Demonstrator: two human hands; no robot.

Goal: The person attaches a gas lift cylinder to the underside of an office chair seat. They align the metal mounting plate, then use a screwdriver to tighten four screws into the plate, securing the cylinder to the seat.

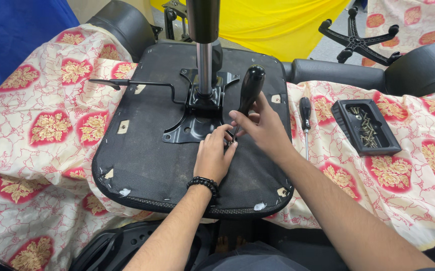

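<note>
An upturned black chair seat lies on a flowered cloth, with a black metal mechanism plate and a gas cylinder standing up from its middle. My right hand grips a black-handled screwdriver, held nearly upright with its tip at the plate's near right corner. My left hand, with a black bead bracelet on the wrist, rests on the seat, and its fingertips pinch around the screwdriver tip. The screw itself is hidden by my fingers.
A second black-handled screwdriver lies on the cloth right of the seat. A black tray with several screws sits further right. A star-shaped chair base lies at the back right. A lever sticks out left from the mechanism.
</note>
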